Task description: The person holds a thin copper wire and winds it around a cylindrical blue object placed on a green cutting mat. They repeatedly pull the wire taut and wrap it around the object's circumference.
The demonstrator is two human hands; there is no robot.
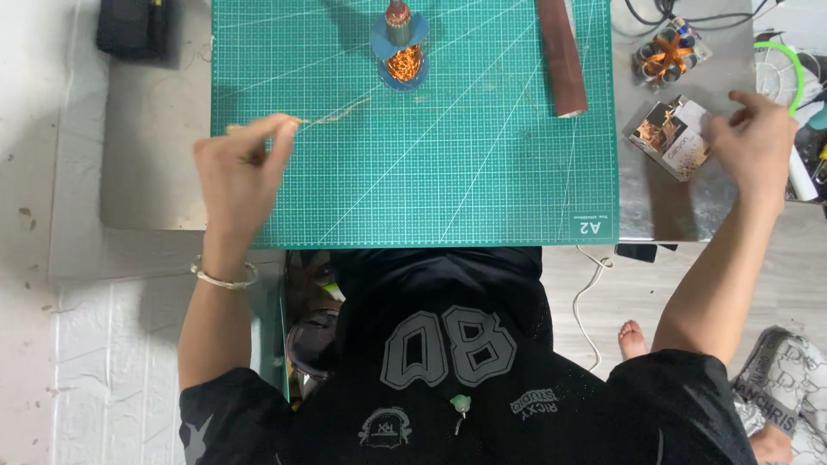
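left hand (239, 168): left of frame, fingers pinching thin copper wire (336, 112)
wire risk: taut strand could snap or kink
motor armature (401, 47): top centre on green cutting mat (413, 181), may topple if tugged
right hand (754, 138): right edge, fingers loosely curled, holding nothing, beside small box (670, 136)

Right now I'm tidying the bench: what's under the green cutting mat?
The green cutting mat lies on a grey metal tabletop, which shows past its left and right edges. Whatever sits directly beneath the mat is covered.
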